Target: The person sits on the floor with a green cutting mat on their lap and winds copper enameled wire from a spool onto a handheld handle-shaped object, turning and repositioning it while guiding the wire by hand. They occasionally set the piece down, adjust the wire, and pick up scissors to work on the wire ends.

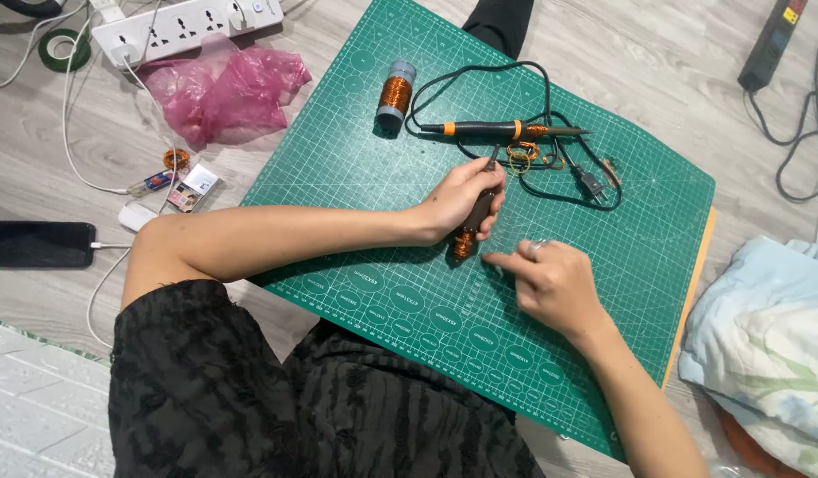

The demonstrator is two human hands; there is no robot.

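My left hand [462, 195] grips a dark brown pen-shaped tool [476, 219] with an orange lower end, its thin tip pointing up toward small copper wire loops [524, 153]. My right hand [555, 279], a ring on one finger, rests on the green cutting mat [373, 168] just right of the tool's lower end, its fingertip pointing toward that end, holding nothing. A black soldering iron with orange bands [502, 129] lies on the mat above my hands, its black cord [480, 75] looping around it.
A spool of copper wire [395, 96] stands on the mat's upper part. A pink plastic bag [223, 88], a white power strip [183, 28], a black phone on a cable [42, 243] and small items lie left. A pale cloth [767, 336] lies right.
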